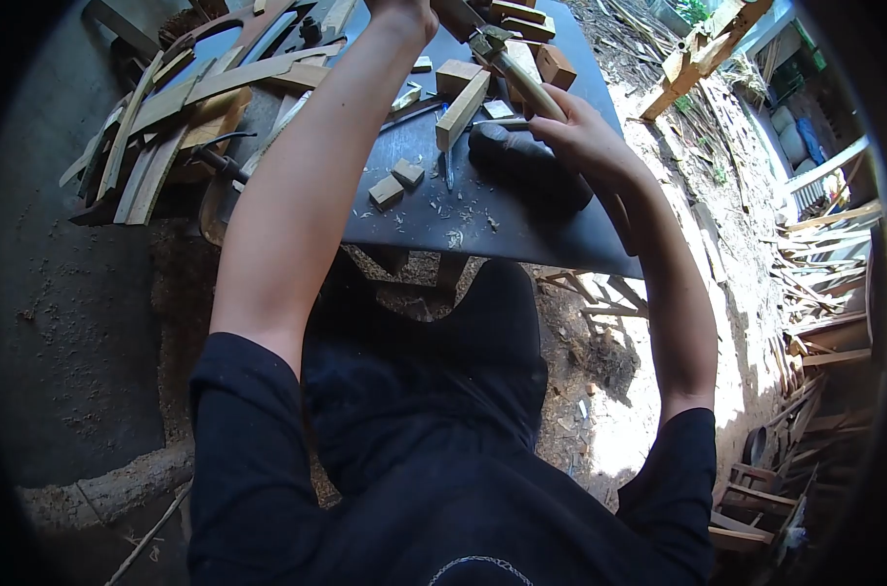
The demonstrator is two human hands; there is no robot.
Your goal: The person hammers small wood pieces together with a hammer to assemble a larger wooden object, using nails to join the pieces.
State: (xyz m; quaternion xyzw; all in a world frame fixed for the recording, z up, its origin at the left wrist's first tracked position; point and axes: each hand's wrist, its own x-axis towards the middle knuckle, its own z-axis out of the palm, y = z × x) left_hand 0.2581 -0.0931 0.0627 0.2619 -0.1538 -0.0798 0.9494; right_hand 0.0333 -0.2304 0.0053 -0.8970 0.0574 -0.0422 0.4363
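Right hand (585,132) clenched on hammer handle (526,83), head (489,41) at far bench (521,230) edge. Left hand (404,12) mostly out of frame, grip indeterminable. Judged mid-striking; next blow needs steadied workpiece.

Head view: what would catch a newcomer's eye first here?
First, two bare arms reaching up to a dark workbench at the top of the picture. The right hand grips a wooden tool handle beside a dark mallet; the left hand is partly cut off at the top edge. Small wood blocks and shavings lie on the bench, and wood strips are piled at its left.
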